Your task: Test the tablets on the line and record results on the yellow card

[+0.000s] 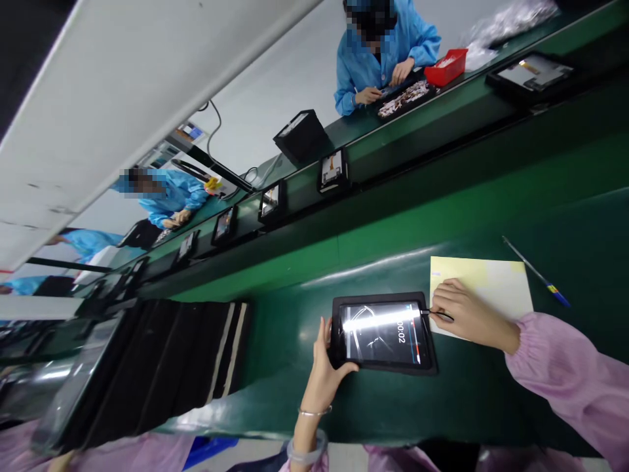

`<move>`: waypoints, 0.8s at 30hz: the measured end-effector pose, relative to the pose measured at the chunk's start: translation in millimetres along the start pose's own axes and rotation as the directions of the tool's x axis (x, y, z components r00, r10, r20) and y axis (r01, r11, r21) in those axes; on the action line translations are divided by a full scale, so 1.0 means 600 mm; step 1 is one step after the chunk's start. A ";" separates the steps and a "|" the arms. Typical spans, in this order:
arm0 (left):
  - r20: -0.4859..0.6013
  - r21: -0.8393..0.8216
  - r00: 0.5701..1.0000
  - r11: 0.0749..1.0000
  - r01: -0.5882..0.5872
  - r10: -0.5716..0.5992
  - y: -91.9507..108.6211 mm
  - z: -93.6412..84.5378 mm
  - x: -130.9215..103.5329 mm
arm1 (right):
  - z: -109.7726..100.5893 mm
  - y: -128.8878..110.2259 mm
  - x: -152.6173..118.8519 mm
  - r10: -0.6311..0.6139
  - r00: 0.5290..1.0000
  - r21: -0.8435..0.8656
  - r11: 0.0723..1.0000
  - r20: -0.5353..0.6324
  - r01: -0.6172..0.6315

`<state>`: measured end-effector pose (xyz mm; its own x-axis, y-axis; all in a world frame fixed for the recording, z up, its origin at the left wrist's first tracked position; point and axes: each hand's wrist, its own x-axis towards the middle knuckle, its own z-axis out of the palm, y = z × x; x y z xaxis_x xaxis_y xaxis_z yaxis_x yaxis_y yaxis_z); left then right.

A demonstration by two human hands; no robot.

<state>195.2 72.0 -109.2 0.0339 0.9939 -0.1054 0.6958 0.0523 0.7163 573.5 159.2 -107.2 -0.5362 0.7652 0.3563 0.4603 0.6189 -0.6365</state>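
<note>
A black-framed tablet (381, 333) lies on the green bench, its lit screen showing a timer that reads 00:02. My left hand (322, 370) grips the tablet's left edge, thumb over the front corner and fingers along the side. At the opposite edge, my right hand (462, 311) pinches a thin black plug-like piece (441, 316) with a pale tip. The tip meets the tablet's side; whether it is inserted I cannot tell. Beneath my right hand is a pale yellow sheet of paper (501, 288).
A pen (535, 272) lies right of the paper. Black padded trays (162, 354) stand in a row at left. Beyond the bench, a conveyor line carries devices in black holders (334, 172). Co-workers in blue sit across it, one beside a red bin (446, 69).
</note>
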 end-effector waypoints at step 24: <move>0.208 0.390 0.687 0.585 -0.711 0.696 0.150 0.144 -0.010 | -0.014 0.022 -0.009 -0.095 0.986 -0.087 0.990 0.138 0.107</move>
<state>319.5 62.4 -103.8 0.6571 0.6989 0.2824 0.6628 -0.7141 0.2253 588.1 164.9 -111.7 -0.6697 0.6714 0.3174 0.4599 0.7106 -0.5325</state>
